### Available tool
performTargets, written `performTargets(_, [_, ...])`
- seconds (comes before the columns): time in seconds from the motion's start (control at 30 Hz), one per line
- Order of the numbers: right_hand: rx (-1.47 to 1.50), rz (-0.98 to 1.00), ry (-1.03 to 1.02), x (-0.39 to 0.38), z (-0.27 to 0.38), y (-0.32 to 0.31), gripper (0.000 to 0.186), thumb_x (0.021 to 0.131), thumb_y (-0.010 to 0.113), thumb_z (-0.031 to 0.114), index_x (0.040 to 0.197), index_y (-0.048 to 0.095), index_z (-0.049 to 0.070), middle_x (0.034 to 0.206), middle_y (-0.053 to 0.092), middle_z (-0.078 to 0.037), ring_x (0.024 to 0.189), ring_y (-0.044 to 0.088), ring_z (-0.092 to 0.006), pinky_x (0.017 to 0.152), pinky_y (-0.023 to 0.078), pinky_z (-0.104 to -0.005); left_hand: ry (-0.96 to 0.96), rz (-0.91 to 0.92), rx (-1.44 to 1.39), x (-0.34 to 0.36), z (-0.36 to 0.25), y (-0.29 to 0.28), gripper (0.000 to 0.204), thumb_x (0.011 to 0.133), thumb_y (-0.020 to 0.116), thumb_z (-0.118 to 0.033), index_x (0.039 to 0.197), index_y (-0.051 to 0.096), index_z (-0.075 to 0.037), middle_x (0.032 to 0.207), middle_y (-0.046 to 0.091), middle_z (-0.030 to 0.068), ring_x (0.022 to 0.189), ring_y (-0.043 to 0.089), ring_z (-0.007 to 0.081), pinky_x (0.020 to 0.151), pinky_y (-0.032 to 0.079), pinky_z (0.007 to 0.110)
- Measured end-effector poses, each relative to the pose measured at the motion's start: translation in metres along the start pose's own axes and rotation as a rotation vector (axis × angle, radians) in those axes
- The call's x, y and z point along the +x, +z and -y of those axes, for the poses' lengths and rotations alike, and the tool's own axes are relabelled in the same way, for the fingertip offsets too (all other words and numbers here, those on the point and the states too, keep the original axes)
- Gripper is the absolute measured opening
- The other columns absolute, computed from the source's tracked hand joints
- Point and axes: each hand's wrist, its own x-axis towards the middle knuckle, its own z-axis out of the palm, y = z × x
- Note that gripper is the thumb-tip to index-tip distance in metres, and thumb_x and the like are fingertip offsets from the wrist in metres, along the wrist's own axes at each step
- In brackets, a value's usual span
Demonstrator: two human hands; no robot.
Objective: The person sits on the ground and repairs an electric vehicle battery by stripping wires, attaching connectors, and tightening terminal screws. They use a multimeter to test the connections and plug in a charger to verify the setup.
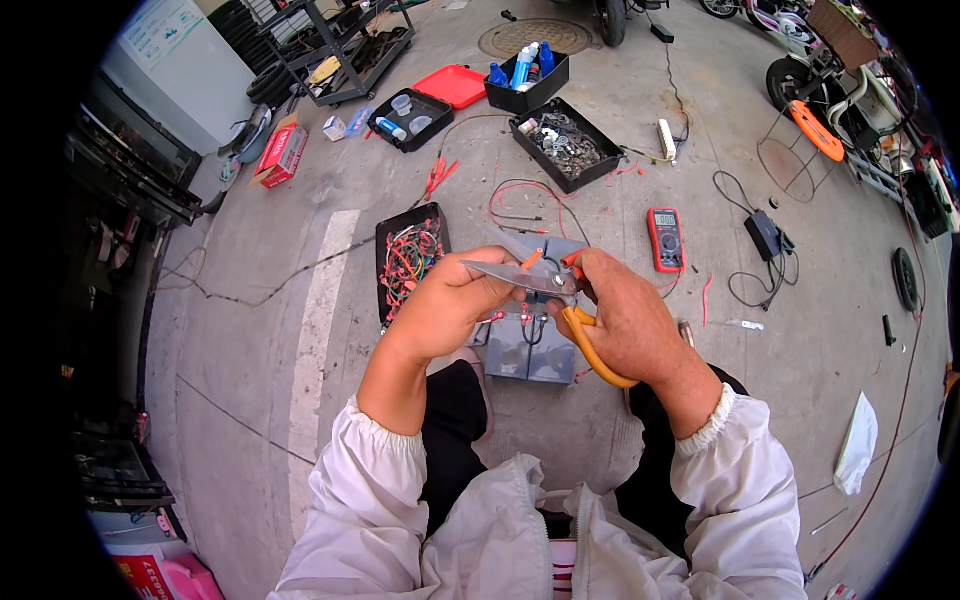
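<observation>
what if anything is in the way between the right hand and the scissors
Nothing visible: the right hand grips the scissors by their yellow-orange handle. A blade points toward the left hand.

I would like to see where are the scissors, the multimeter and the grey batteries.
Scissors (558, 282): head view, on the pivot.
Multimeter (668, 241): head view, on the dial.
Grey batteries (511, 360): head view, on the case of one in the pair nearest the person.
</observation>
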Motion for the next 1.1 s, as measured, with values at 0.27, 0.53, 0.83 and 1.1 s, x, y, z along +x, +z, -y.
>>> performTargets(0.27, [0.119, 0.120, 0.226, -0.002, 0.003, -0.004, 0.039, 0.082, 0.075, 0.031, 0.093, 0.056, -0.002, 0.082, 0.065, -0.021, 0.078, 0.064, -0.0404, 0.068, 0.050, -0.0450, 0.402, -0.367, 0.876, 0.002, 0.007, 0.026, 0.034, 0.087, 0.072, -0.032, 0.074, 0.061, -0.002, 0.061, 0.055, 0.0096, 0.051, 0.052, 0.0214, 0.049, 0.041, 0.034])
performTargets(0.53, [0.371, 0.145, 0.244, -0.007, -0.008, 0.001, 0.041, 0.082, 0.077, 0.033, 0.090, 0.058, -0.003, 0.078, 0.062, -0.019, 0.068, 0.058, -0.0305, 0.066, 0.048, -0.0400, 0.330, -0.554, 0.637, 0.007, 0.007, 0.054, 0.038, 0.079, 0.084, -0.020, 0.065, 0.053, -0.002, 0.058, 0.047, -0.0019, 0.056, 0.037, 0.0053, 0.049, 0.032, 0.025])
performTargets(0.83, [0.376, 0.152, 0.246, -0.008, -0.006, -0.007, 0.040, 0.084, 0.077, 0.033, 0.091, 0.060, -0.003, 0.074, 0.060, -0.014, 0.067, 0.054, -0.0201, 0.064, 0.047, -0.0358, 0.285, -0.552, 0.473, 0.014, 0.012, 0.060, 0.032, 0.079, 0.084, -0.016, 0.067, 0.057, -0.002, 0.060, 0.048, -0.0052, 0.059, 0.038, 0.0033, 0.049, 0.031, 0.024])
performTargets(1.1, [0.450, 0.061, 0.210, -0.017, -0.017, -0.025, 0.034, 0.087, 0.074, 0.030, 0.091, 0.060, 0.000, 0.073, 0.059, -0.012, 0.065, 0.055, -0.0191, 0.063, 0.048, -0.0352, 0.340, -0.536, 0.416, 0.029, -0.007, 0.086, 0.040, 0.078, 0.083, -0.013, 0.061, 0.047, -0.005, 0.055, 0.043, -0.0052, 0.056, 0.035, 0.0036, 0.047, 0.028, 0.025])
